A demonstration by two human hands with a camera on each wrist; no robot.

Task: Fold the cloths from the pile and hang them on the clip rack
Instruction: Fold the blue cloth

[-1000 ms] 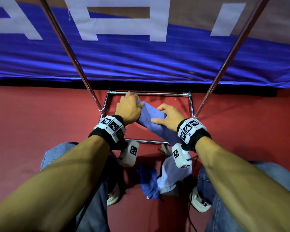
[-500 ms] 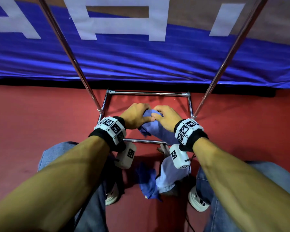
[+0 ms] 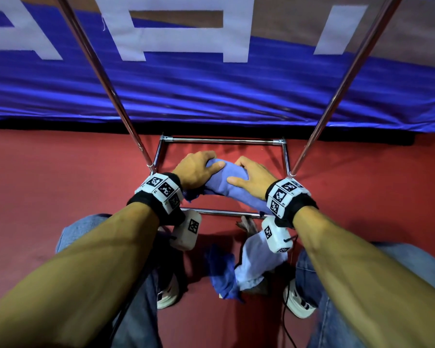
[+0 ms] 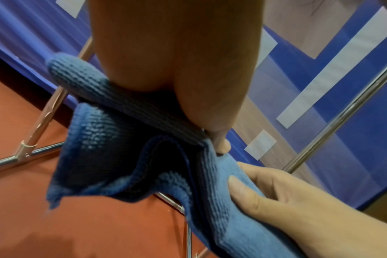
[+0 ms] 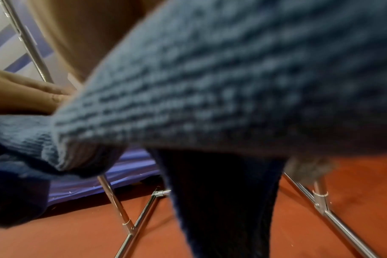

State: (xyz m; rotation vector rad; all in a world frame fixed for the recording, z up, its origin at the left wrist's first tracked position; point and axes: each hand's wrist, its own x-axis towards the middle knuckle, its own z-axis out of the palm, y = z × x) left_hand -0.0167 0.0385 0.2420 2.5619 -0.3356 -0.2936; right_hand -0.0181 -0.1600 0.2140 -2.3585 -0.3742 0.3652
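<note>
A blue ribbed cloth is bunched between my two hands, above the floor frame of the metal rack. My left hand grips its left end, thumb lying over the top. My right hand grips the right part, thumb pressed on the fabric. In the left wrist view the cloth hangs doubled in loose layers under my left hand, with my right hand holding the lower fold. The cloth fills the right wrist view, blurred. No clips are in view.
Two slanted chrome poles rise from the frame on either side of my hands. On the red floor between my feet lie a dark blue cloth and a pale cloth. A blue banner hangs behind the rack.
A second ago the cloth lay stretched between my hands. They have come together and drawn slightly toward me, and the cloth is now doubled and bunched between them.
</note>
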